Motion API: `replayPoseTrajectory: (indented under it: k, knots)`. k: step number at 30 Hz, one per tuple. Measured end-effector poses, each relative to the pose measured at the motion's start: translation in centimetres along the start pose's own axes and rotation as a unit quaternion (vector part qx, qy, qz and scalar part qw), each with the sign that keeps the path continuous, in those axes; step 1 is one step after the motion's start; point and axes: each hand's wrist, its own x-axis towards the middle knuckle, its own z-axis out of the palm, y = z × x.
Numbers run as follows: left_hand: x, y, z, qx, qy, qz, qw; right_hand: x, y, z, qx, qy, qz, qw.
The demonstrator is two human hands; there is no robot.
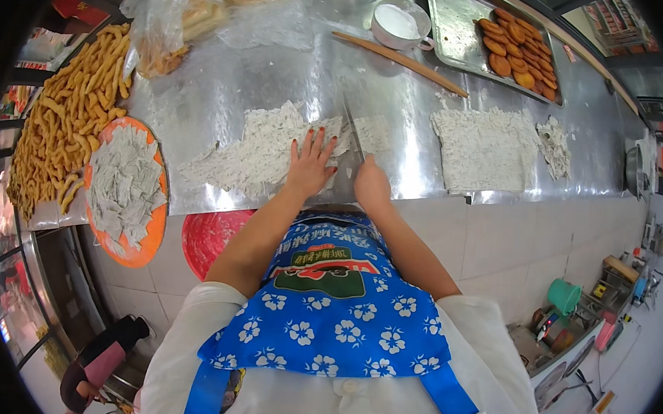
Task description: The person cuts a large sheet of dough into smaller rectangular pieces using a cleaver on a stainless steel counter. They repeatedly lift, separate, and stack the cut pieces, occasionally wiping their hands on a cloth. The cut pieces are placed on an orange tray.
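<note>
A flat, rough-edged sheet of pale speckled dough [267,139] lies on the metal worktop. My left hand [311,162] rests on its right part, fingers spread. Just to the right, my right hand [372,184] grips the handle of a knife [353,125], whose blade points away from me and stands on edge at the dough. A thinner floured piece [373,134] shows beyond the blade. Farther right are another speckled dough sheet [482,151] and a small crumpled piece [555,147]. Cut dough strips [126,181] are heaped on an orange tray [156,223] at the left.
Fried dough sticks [73,114] are piled at the far left, near plastic bags of flat breads [207,8]. A wooden rolling pin [402,62], a cup of white powder [399,24] and a metal tray [456,28] with fried cakes [518,53] stand behind. A red basin [208,239] is below the edge. Another person [95,363] is at lower left.
</note>
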Motion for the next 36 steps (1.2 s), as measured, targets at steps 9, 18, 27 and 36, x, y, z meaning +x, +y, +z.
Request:
replayPoseTrajectory:
  k: [9, 18, 27, 36]
  knots:
    - [0.3, -0.2, -1.2, -0.003, -0.022, -0.001, 1.0, -0.8, 3.3, -2.4, -0.069, 0.068, 0.031, 0.995]
    - [0.5, -3.5, -0.6, -0.106, 0.056, -0.068, 0.99, -2.8, -2.4, -3.5, 0.026, 0.046, -0.016, 0.998]
    - [0.1, -3.3, -0.1, -0.003, 0.039, -0.096, 0.995, -3.2, -3.5, 0.5, -0.051, -0.046, 0.005, 0.998]
    - [0.2, -3.7, 0.0, -0.003, 0.023, -0.099, 0.995, 2.1, -4.9, 2.8, -0.018, 0.015, -0.074, 0.997]
